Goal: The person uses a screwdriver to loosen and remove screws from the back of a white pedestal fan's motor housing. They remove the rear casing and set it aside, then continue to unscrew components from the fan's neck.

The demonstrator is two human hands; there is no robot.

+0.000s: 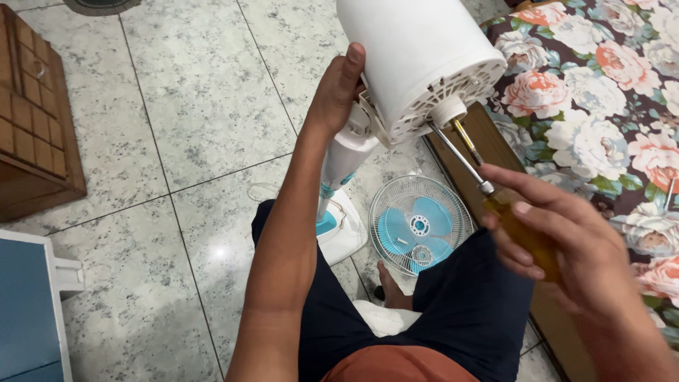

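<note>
The motor housing [417,56], a white drum, sits tilted at the top of the view, its vented face turned down toward the person, with the bare shaft [467,141] sticking out of a threaded collar [448,111]. The left hand [339,88] is clamped on the housing's side, thumb up along the shell, just above the neck of the stand [344,159]. The right hand [559,247] is closed around the amber handle of a screwdriver [488,191], and the blade runs up to the vented face, its tip beside the collar.

To do this well, it seems best to keep the blade straight in line with the screw, press in before turning, and let the left hand hold the drum firm so it does not twist on the neck. The tip's seat is too small to make out, so whether it is in a screw head cannot be told.

Below, on the grey-flecked tile floor [191,106], lies the white wire guard [421,225] with the blue blades [433,216] showing through it, close to the person's foot. The stand's base [339,233], white with a teal panel, rests just beside the guard. A flowered cloth [601,92] covers a bed at the right, a carved wooden box [32,113] stands at the left, and a white and blue unit [32,304] sits at the lower left.

No packages, labels or signs are readable.
</note>
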